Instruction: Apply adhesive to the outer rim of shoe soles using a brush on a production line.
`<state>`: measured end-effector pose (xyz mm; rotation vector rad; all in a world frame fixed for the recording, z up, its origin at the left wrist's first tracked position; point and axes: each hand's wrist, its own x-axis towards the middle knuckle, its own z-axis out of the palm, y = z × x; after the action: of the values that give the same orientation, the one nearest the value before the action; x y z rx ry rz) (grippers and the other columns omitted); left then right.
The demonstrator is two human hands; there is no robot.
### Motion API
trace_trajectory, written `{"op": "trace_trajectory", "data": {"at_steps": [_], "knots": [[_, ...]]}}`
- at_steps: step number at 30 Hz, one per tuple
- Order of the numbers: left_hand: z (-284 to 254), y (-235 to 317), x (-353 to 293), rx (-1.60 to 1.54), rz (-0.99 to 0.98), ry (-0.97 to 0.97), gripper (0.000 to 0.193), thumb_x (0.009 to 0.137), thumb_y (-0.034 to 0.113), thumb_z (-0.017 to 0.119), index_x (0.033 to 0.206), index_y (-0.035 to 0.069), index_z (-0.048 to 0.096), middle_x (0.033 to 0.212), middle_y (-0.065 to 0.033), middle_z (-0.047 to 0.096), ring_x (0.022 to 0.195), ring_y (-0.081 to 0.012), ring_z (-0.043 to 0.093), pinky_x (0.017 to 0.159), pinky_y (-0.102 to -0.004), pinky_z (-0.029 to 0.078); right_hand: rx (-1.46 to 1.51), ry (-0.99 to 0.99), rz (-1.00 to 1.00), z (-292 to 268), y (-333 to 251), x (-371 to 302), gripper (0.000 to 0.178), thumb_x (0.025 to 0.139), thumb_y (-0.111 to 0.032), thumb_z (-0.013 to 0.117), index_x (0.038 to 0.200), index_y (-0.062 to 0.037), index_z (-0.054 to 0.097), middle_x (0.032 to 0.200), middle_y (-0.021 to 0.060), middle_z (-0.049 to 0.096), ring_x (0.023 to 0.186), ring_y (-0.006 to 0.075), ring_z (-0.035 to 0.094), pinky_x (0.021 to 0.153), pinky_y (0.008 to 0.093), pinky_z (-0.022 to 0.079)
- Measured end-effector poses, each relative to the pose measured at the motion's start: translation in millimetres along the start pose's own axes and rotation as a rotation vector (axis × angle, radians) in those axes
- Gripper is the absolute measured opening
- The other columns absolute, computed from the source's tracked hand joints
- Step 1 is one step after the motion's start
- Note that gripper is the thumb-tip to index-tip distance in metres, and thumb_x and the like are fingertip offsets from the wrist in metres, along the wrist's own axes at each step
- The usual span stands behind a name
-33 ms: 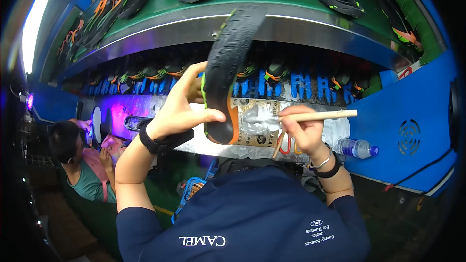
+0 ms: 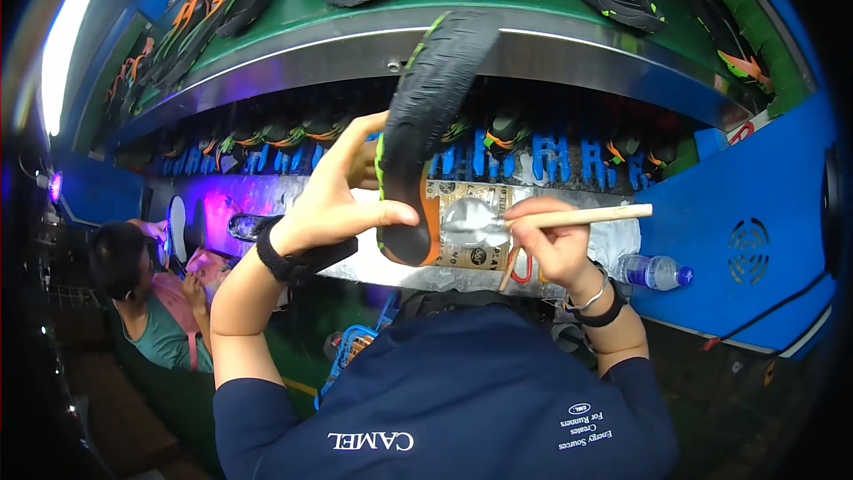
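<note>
Left hand point(image 2: 333, 200), fingers clamped on a black shoe sole point(image 2: 426, 124), holds it upright, tilted before the conveyor point(image 2: 293, 53), inner face presented to the brush point(image 2: 533, 218) pinched in the right hand point(image 2: 555, 244), bristles just beside the heel.

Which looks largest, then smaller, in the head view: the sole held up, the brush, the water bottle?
1. Sole, largest, though it is nearest the camera, which enlarges it.
2. Brush, long but thin.
3. Bottle, smallest; it lies farther away.
</note>
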<state>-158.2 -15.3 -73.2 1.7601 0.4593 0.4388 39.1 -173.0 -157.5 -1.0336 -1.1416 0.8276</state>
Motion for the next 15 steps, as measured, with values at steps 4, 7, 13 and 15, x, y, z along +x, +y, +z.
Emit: {"op": "trace_trajectory", "data": {"at_steps": [4, 7, 13, 15], "knots": [[7, 8, 7, 0.027, 0.045, -0.046, 0.082, 0.06, 0.015, 0.078, 0.125, 0.006, 0.029, 0.103, -0.0094, 0.055, 0.095, -0.0177, 0.054, 0.083, -0.0334, 0.043, -0.111, -0.089, 0.03, 4, -7, 1, 0.011, 0.075, 0.0, 0.059, 0.086, 0.0017, 0.059, 0.078, 0.0078, 0.061, 0.066, 0.0102, 0.055, 0.058, 0.021, 0.044], [9, 13, 9, 0.075, 0.029, -0.084, 0.082, 0.06, 0.015, 0.078, 0.125, 0.006, 0.029, 0.102, -0.0092, 0.055, 0.095, -0.0176, 0.054, 0.083, -0.0336, 0.043, -0.189, -0.081, -0.073, 0, -8, 11, 0.008, 0.074, 0.002, 0.058, 0.081, 0.0036, 0.059, 0.078, 0.0123, 0.062, 0.066, 0.0147, 0.058, 0.059, 0.0231, 0.046], [12, 20, 14, 0.022, 0.029, -0.102, 0.08, 0.06, 0.015, 0.079, 0.122, 0.005, 0.03, 0.103, -0.0102, 0.055, 0.095, -0.0176, 0.054, 0.082, -0.033, 0.043, -0.276, -0.028, -0.33, -4, -15, 23, 0.007, 0.071, 0.002, 0.06, 0.078, 0.0023, 0.058, 0.075, 0.0107, 0.061, 0.061, 0.0143, 0.058, 0.054, 0.0233, 0.046], [14, 20, 14, 0.031, 0.072, -0.073, 0.08, 0.059, 0.015, 0.079, 0.122, 0.005, 0.03, 0.103, -0.0106, 0.055, 0.096, -0.0175, 0.054, 0.082, -0.0324, 0.043, -0.279, -0.028, -0.289, -5, -14, 21, 0.008, 0.072, 0.002, 0.06, 0.079, 0.0023, 0.058, 0.075, 0.0106, 0.061, 0.06, 0.0139, 0.058, 0.053, 0.0225, 0.045]]}}
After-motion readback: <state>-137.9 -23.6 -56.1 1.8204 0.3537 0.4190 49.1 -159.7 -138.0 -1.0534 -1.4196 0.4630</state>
